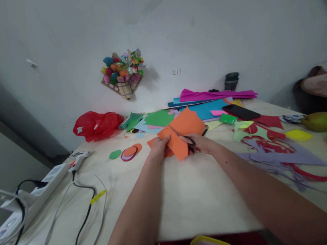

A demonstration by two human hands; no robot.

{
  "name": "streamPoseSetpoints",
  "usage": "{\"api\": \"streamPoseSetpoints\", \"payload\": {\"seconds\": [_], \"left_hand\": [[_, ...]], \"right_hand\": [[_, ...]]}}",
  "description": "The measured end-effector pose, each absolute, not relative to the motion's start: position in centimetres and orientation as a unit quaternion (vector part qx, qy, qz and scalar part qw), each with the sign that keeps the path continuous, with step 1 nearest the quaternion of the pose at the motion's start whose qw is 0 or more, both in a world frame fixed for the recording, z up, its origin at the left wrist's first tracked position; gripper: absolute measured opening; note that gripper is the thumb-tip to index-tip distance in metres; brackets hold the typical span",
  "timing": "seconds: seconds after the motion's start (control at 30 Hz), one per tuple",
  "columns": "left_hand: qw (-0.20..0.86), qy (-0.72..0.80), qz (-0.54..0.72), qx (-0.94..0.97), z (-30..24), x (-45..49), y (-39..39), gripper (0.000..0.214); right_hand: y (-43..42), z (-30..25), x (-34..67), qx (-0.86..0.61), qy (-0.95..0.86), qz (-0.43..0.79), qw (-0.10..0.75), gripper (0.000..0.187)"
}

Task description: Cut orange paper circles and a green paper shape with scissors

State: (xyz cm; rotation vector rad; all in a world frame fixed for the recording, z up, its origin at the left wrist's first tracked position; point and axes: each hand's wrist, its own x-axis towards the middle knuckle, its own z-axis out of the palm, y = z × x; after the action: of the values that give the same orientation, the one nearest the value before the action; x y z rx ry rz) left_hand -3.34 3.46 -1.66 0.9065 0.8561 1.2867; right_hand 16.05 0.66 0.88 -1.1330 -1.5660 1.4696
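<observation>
My left hand (160,146) pinches the left side of an orange paper sheet (190,122) above the table. Black-handled scissors (190,140) are gripped in my right hand (201,144); their blades lie against the paper and point up and to the left. One piece of the orange paper hangs down between my hands. To the left lie a green paper circle (115,154) and a small overlapping group of orange and purple circles (130,152). The finger loops of the scissors are partly hidden by my fingers.
A white power strip (47,186), a glue gun (79,158) and cables are at the left. Behind are a red plastic bag (97,125) and coloured sheets (160,118). A black phone (241,112), paper scraps (286,151) and a mango (323,121) lie at the right.
</observation>
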Motion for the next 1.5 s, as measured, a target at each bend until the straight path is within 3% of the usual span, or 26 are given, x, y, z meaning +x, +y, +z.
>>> {"api": "streamPoseSetpoints", "payload": {"seconds": [0.4, 0.87, 1.5], "left_hand": [[0.623, 0.363, 0.579, 0.380, -1.4, -3.2, 3.6, 0.027], [0.638, 0.356, 0.547, 0.409, -0.7, -3.0, 2.7, 0.031], [0.627, 0.372, 0.554, 0.402, -1.0, -3.2, 3.2, 0.026]], "right_hand": [[0.0, 2.5, 15.4, -0.485, -0.561, 0.558, 0.372, 0.032], [0.8, 1.2, 16.2, -0.431, -0.594, 0.566, 0.375, 0.046], [0.8, 1.9, 15.5, -0.477, -0.561, 0.540, 0.407, 0.040]]}}
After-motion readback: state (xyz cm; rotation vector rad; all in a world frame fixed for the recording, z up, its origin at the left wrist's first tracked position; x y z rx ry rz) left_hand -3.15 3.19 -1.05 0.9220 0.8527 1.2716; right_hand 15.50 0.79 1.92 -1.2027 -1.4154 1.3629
